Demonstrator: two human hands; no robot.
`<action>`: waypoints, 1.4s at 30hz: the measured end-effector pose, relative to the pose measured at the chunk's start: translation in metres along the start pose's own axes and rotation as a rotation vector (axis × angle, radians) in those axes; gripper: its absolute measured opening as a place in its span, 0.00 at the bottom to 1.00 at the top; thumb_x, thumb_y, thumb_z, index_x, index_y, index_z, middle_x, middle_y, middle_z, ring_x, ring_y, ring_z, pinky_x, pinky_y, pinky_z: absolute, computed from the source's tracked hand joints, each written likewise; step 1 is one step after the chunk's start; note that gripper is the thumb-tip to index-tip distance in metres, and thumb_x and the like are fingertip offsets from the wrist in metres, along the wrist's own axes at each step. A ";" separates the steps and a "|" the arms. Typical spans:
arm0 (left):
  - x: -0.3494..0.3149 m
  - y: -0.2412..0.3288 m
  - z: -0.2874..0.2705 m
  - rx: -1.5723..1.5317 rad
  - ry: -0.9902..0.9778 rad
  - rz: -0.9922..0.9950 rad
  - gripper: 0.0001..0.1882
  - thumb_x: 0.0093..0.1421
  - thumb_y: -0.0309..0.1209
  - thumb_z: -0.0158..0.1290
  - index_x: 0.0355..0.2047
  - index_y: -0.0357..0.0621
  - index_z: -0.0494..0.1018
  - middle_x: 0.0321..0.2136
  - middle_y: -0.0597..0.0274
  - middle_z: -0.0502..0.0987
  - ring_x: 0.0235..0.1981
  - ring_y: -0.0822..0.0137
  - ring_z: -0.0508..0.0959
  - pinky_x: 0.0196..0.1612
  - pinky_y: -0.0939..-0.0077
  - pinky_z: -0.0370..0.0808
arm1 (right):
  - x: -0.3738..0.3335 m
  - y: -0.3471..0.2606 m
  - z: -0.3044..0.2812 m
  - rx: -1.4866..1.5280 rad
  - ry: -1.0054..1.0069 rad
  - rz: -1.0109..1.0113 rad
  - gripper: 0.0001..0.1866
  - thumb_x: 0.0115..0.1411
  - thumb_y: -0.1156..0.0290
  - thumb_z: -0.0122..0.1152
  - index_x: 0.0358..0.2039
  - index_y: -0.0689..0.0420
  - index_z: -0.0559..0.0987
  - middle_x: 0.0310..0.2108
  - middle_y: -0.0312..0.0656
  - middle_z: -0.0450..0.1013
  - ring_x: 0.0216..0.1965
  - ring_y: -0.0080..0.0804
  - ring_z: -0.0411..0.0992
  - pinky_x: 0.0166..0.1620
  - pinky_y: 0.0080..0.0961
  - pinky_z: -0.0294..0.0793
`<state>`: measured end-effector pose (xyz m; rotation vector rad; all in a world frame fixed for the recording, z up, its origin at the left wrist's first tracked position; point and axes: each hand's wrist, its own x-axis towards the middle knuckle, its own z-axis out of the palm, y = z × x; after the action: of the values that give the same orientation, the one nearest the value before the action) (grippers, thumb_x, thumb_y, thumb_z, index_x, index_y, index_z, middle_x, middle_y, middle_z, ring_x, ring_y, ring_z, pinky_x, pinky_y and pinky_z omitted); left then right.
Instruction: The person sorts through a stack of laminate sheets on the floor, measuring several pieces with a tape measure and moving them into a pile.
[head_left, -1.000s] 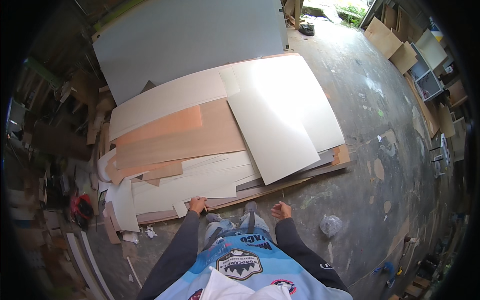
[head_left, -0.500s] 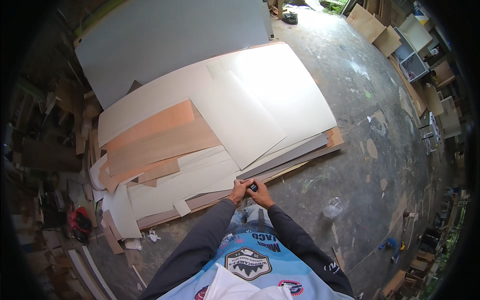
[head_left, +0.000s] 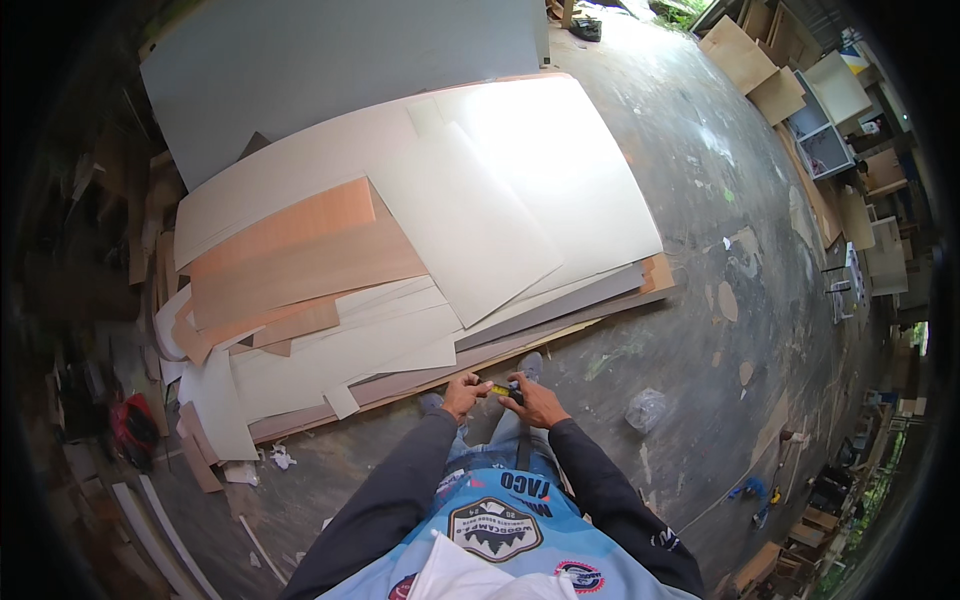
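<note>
Close in front of my body I hold a tape measure [head_left: 514, 394] between both hands. Its dark case sits in my right hand [head_left: 541, 405], fingers wrapped round it. My left hand [head_left: 463, 396] is closed in a pinch at the end of the short yellow blade [head_left: 498, 390] that shows between the hands. Just beyond my hands lies the near edge of a low stack of sheets, with a large white sheet [head_left: 590, 190] on top. Orange-brown veneer pieces [head_left: 300, 255] and narrower white offcuts [head_left: 400, 335] lie over its left part.
A big grey panel [head_left: 340, 70] stands behind the stack. Crumpled clear plastic [head_left: 646, 410] lies on the concrete floor [head_left: 700, 330] to my right. Boards and a grey open cabinet [head_left: 822, 150] line the far right. Scraps and a red object [head_left: 134, 430] lie at left.
My hands have moved apart slightly, and a short length of yellow blade now shows between them. The view has shifted; my shoes now show beyond my hands.
</note>
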<state>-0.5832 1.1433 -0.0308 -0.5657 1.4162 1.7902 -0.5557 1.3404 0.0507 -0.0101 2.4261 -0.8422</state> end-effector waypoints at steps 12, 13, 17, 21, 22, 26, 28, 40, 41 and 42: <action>0.118 -0.035 -0.145 -0.398 0.778 0.120 0.11 0.55 0.21 0.55 0.38 0.36 0.69 0.24 0.59 0.75 0.21 0.68 0.75 0.26 0.73 0.75 | -0.115 0.416 -0.179 -0.211 0.095 0.461 0.12 0.57 0.65 0.56 0.41 0.53 0.72 0.39 0.44 0.72 0.42 0.48 0.69 0.43 0.40 0.69; 0.129 -0.052 -0.145 -0.379 0.852 0.081 0.11 0.55 0.21 0.55 0.38 0.36 0.69 0.24 0.59 0.75 0.21 0.68 0.75 0.25 0.74 0.75 | -0.115 0.446 -0.198 -0.233 0.137 0.543 0.12 0.58 0.64 0.55 0.41 0.54 0.73 0.38 0.46 0.72 0.41 0.49 0.70 0.43 0.41 0.69; 0.207 -0.081 -0.099 -0.388 1.053 0.002 0.11 0.56 0.22 0.54 0.39 0.36 0.69 0.24 0.59 0.75 0.21 0.69 0.75 0.25 0.75 0.75 | -0.030 0.494 -0.227 -0.235 0.228 0.852 0.15 0.60 0.60 0.50 0.38 0.58 0.74 0.36 0.51 0.74 0.39 0.52 0.71 0.42 0.43 0.69; 0.300 -0.117 -0.047 -0.563 1.121 -0.038 0.11 0.56 0.21 0.55 0.38 0.34 0.68 0.25 0.58 0.75 0.23 0.67 0.76 0.25 0.76 0.75 | 0.110 0.509 -0.206 -0.332 0.201 0.643 0.18 0.60 0.58 0.49 0.37 0.60 0.76 0.34 0.56 0.74 0.39 0.57 0.71 0.42 0.43 0.69; 0.325 -0.123 -0.038 -0.572 1.136 -0.055 0.11 0.55 0.21 0.55 0.38 0.34 0.68 0.25 0.58 0.75 0.23 0.67 0.77 0.25 0.76 0.75 | 0.148 0.510 -0.196 -0.344 0.158 0.632 0.19 0.60 0.57 0.48 0.38 0.59 0.76 0.35 0.55 0.74 0.40 0.57 0.71 0.43 0.44 0.69; 0.405 -0.152 -0.035 -0.635 1.238 -0.090 0.10 0.55 0.20 0.55 0.37 0.35 0.69 0.25 0.58 0.75 0.24 0.68 0.77 0.25 0.78 0.74 | 0.264 0.494 -0.155 -0.304 0.100 0.594 0.20 0.59 0.54 0.47 0.39 0.58 0.76 0.37 0.56 0.74 0.42 0.58 0.71 0.44 0.45 0.69; 0.436 -0.159 -0.045 -0.632 1.283 -0.104 0.08 0.55 0.19 0.54 0.36 0.36 0.70 0.25 0.58 0.75 0.22 0.68 0.76 0.23 0.79 0.74 | 0.298 0.491 -0.138 -0.273 0.095 0.591 0.21 0.59 0.54 0.47 0.40 0.58 0.77 0.37 0.57 0.74 0.42 0.58 0.71 0.44 0.45 0.69; 0.498 -0.191 -0.114 -0.083 1.422 -0.071 0.05 0.52 0.19 0.56 0.30 0.32 0.73 0.24 0.54 0.76 0.21 0.70 0.77 0.21 0.81 0.73 | 0.328 0.506 -0.118 -0.341 0.125 0.680 0.22 0.58 0.53 0.47 0.40 0.57 0.78 0.35 0.57 0.75 0.41 0.57 0.72 0.45 0.43 0.69; 0.499 -0.188 -0.112 -0.050 1.406 -0.035 0.05 0.52 0.19 0.56 0.30 0.32 0.73 0.24 0.54 0.76 0.21 0.69 0.77 0.21 0.81 0.74 | 0.331 0.504 -0.125 -0.385 0.124 0.675 0.21 0.58 0.54 0.47 0.40 0.57 0.78 0.35 0.57 0.75 0.41 0.57 0.72 0.44 0.44 0.69; 0.500 -0.186 -0.110 -0.039 1.398 -0.049 0.05 0.52 0.19 0.56 0.30 0.32 0.73 0.24 0.55 0.76 0.21 0.69 0.77 0.21 0.81 0.74 | 0.334 0.504 -0.131 -0.422 0.124 0.656 0.21 0.58 0.54 0.47 0.39 0.57 0.78 0.34 0.57 0.75 0.40 0.58 0.72 0.44 0.44 0.70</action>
<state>-0.7526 1.2017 -0.5453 -2.0836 2.1284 1.2856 -0.8173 1.7579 -0.3238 0.6535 2.4335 -0.0370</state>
